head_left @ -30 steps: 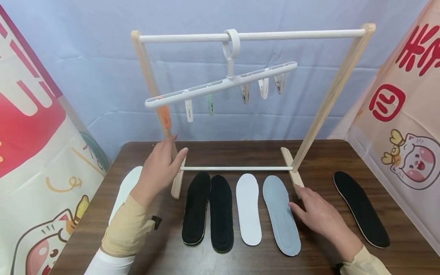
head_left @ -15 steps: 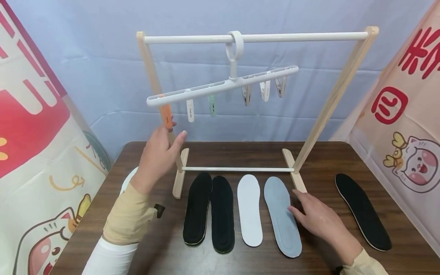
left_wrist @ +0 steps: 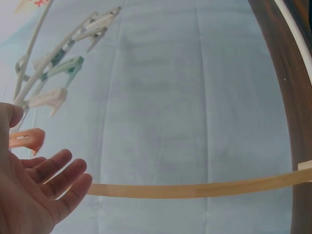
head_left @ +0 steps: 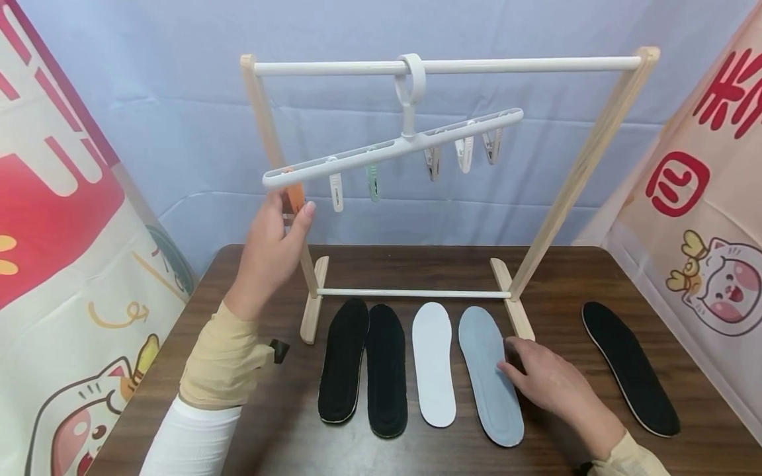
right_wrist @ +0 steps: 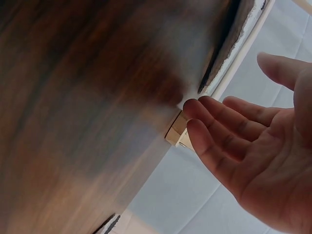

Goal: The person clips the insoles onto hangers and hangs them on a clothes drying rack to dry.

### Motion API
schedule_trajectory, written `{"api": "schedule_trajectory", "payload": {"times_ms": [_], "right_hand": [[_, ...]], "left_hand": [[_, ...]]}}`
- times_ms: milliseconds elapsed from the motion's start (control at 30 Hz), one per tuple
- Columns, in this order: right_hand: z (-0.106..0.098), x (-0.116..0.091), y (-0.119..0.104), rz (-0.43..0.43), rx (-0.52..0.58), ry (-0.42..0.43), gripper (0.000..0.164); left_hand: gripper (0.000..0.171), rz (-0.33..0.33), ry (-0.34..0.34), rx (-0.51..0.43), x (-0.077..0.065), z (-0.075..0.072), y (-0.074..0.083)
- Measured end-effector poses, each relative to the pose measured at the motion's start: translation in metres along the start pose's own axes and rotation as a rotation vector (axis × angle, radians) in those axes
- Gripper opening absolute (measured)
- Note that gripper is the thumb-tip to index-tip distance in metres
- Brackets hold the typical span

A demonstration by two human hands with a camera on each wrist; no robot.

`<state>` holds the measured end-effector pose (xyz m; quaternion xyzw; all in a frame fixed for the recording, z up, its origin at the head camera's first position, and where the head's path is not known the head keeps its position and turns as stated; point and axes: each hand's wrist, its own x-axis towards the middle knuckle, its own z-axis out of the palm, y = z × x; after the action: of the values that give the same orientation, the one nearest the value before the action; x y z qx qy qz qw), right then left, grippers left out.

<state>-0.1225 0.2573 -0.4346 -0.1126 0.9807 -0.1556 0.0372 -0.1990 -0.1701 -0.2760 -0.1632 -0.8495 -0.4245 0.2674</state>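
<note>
An orange clothespin point(head_left: 296, 197) hangs at the near left end of a white clip hanger point(head_left: 351, 158). My left hand point(head_left: 270, 244) is raised around it, fingers behind and thumb in front. In the left wrist view the orange clothespin point(left_wrist: 28, 140) sits between thumb and loosely spread fingers, with a gap to them. My right hand point(head_left: 550, 377) lies low at the right edge of a light blue insole point(head_left: 491, 380), thumb tip at that edge. Its fingers are relaxed and hold nothing in the right wrist view. White, green and grey clothespins point(head_left: 464, 153) hang along the hanger.
The hanger hooks over the top rail point(head_left: 524, 65) of a wooden stand point(head_left: 586, 175). Two black insoles point(head_left: 387, 370) and a white insole point(head_left: 433, 363) lie before it. Another black insole point(head_left: 631, 370) lies at the right of the brown table point(head_left: 452, 456). Printed curtains flank both sides.
My left hand has risen from beside the stand's left post to the orange clothespin. The right hand has shifted slightly, staying by the light blue insole.
</note>
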Motion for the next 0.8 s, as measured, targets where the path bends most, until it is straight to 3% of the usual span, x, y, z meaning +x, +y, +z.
{"api": "schedule_trajectory", "payload": {"times_ms": [433,800], "right_hand": [[0.001,0.001,-0.004,0.092,-0.006,-0.081,0.026],[0.002,-0.001,-0.009,0.159,-0.012,-0.145,0.04]], "left_hand": [[0.027,0.051,0.065,-0.067,0.007,0.001,0.011],[0.026,-0.018,0.068,-0.211,0.007,0.001,0.014]]}}
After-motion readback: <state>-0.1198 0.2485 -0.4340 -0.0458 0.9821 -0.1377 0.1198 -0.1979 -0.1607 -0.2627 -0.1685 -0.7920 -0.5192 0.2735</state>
